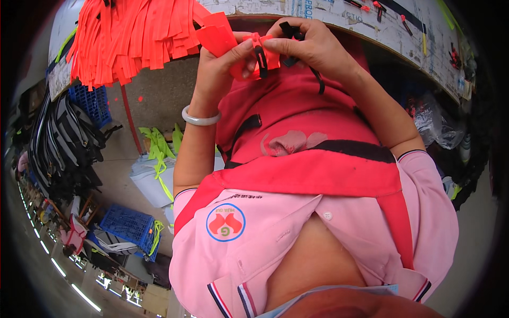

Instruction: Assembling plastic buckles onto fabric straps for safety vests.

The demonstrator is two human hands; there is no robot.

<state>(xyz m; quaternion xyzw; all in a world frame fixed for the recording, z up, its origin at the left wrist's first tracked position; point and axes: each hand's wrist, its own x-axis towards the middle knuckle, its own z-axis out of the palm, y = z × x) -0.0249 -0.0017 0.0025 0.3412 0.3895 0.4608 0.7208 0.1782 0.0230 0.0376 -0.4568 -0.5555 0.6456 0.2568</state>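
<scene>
Up at the table's near edge, both my hands are raised close together over my lap. My left hand [233,59] is closed round neon orange-red fabric strips [218,36], its thumb pressed near a small black tab [261,59] that hangs from an orange piece between the hands. Thumb and fingers of my right hand [314,46] pinch the other side of that orange piece. Several black strap pieces [289,31] are tucked in the right hand too, and one black end [319,82] dangles below it. The fingers partly hide how the tab and strip are joined.
A thick pile of orange-red strips [132,40] hangs over the table edge at left. Small black-and-red pieces [379,10] lie on the worn white tabletop [339,15]. Dark grey-black goods [63,138] hang at left, near a blue crate [127,227]. Clear plastic [437,124] sits at right.
</scene>
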